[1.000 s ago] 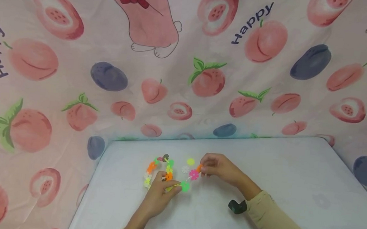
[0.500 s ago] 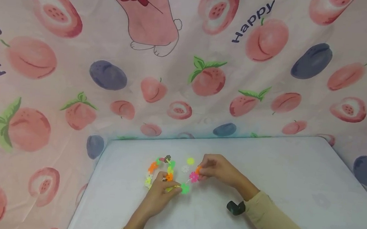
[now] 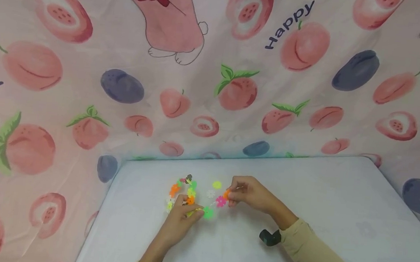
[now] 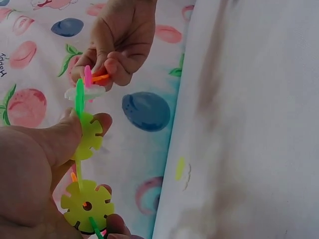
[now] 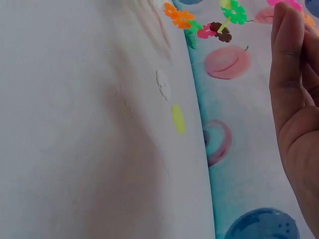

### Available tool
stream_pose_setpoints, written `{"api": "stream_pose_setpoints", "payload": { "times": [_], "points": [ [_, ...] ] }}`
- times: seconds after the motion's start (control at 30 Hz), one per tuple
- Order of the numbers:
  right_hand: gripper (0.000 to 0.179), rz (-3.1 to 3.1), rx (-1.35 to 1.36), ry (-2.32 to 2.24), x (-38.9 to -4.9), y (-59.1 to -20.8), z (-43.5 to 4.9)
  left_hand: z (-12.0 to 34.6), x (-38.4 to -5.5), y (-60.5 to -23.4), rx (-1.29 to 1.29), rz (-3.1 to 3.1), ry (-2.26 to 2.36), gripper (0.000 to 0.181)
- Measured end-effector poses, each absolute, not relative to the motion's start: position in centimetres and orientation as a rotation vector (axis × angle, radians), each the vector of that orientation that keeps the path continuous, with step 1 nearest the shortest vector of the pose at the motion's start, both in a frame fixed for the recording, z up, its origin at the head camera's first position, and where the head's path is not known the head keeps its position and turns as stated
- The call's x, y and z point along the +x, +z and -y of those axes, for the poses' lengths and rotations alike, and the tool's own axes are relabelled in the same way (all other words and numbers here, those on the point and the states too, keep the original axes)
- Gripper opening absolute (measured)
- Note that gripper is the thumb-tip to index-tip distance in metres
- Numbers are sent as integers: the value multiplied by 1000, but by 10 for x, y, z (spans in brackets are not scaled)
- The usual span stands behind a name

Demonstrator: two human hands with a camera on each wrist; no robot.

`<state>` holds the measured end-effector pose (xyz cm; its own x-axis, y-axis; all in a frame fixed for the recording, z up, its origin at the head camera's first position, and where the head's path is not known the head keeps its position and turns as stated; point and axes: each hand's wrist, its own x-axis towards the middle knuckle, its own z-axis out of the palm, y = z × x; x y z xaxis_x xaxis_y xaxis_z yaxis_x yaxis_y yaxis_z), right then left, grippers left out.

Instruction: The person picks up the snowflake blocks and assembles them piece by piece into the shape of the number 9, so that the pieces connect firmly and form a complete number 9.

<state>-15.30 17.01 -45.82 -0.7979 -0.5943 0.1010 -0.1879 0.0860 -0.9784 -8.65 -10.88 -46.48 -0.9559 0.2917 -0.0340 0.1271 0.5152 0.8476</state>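
Observation:
A chain of flower-shaped plastic interlocking discs (image 3: 174, 190) curves over the table in the head view. My left hand (image 3: 178, 225) pinches it between thumb and fingers, beside a green disc (image 3: 207, 212); yellow discs (image 4: 87, 206) show along the fingers in the left wrist view. Past the green disc, a white piece and a pink disc (image 3: 221, 201) form the chain's end. My right hand (image 3: 250, 195) pinches an orange disc (image 3: 226, 195) against the pink one. Whether the two are slotted together is hidden by the fingers.
Behind the hands, a loose yellow disc (image 3: 217, 184) and a loose white disc (image 3: 210, 194) lie on the white table (image 3: 302, 187). A fruit-printed cloth (image 3: 206, 85) hangs along the table's back and left edges. Black wrist devices (image 3: 270, 237) sit by both sleeves.
The left hand and the chain have shifted slightly left. The right hand keeps the orange disc at the pink one, with only a small movement of its fingers.

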Motion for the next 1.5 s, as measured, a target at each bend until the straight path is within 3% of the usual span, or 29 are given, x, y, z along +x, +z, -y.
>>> {"api": "stream_pose_setpoints", "payload": {
  "times": [0.8, 1.3, 1.5],
  "points": [
    [20, -2074, -756, -1771, -153, -462, -167, 108, -90, -464, 308, -2541, 1442, 28],
    [11, -2070, -679, -1742, -156, -475, -167, 113, -88, -465, 341, -2632, 1329, 31],
    [22, -2189, -593, -1693, -169, -492, -167, 117, -87, -470, 334, -2647, 1302, 30]
  ]
}}
